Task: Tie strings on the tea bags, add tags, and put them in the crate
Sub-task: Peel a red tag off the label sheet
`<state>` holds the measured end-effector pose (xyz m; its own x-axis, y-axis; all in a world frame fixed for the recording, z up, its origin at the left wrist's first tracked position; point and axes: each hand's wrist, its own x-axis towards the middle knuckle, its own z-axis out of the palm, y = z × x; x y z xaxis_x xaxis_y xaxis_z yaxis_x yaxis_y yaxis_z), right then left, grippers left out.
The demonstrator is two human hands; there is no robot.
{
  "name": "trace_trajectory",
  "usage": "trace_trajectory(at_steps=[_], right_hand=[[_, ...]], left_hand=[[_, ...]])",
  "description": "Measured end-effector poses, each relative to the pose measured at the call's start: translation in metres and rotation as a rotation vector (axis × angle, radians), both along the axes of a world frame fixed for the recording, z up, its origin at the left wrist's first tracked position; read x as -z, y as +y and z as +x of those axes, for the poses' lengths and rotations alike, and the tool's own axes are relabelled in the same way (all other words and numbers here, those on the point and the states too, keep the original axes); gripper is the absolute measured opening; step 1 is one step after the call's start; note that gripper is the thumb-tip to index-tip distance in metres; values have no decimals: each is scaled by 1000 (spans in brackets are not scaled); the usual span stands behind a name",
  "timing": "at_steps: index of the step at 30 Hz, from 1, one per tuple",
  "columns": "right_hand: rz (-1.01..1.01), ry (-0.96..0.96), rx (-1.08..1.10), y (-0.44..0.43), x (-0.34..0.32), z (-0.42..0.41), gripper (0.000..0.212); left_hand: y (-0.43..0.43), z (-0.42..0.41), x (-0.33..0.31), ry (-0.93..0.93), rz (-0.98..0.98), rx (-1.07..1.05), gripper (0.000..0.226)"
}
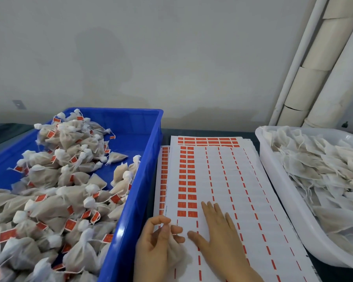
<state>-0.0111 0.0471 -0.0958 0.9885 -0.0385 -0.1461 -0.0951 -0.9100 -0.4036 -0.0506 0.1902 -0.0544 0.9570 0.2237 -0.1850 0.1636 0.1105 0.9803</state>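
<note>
- Found left hand (157, 241) gripping a tea bag (176, 256), thumb and forefinger pinched.
- Recorded right hand (218, 233) flat, fingers straight, pressing the tag sheet (222, 176).
- Noted tagged bags (65, 176) heaped in blue crate (151, 151), left; untagged bags (318, 171) in white tub (273, 180), right.

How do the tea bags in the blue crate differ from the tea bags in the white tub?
The crate bags in the blue crate are bunched and tied at the neck; the tub bags in the white tub lie flat, strings loose. The crate bags carry red tags; the tub bags show none. Both are pale mesh bags, heaped.
</note>
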Motion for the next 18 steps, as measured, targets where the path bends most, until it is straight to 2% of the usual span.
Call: trace_trajectory(at_steps=[5, 9, 14, 18], right_hand=[[-42, 18, -38, -15, 3, -2, 91], [-25, 94, -73, -31, 4, -8, 89], [5, 110, -33, -34, 8, -12, 85], [37, 90, 45, -27, 7, -12, 78]], left_hand=[[3, 14, 0, 107, -25, -12, 18], [3, 19, -3, 134, 81, 58, 20], [4, 23, -12, 145, 166, 63, 29], [5, 27, -19, 263, 205, 71, 37]])
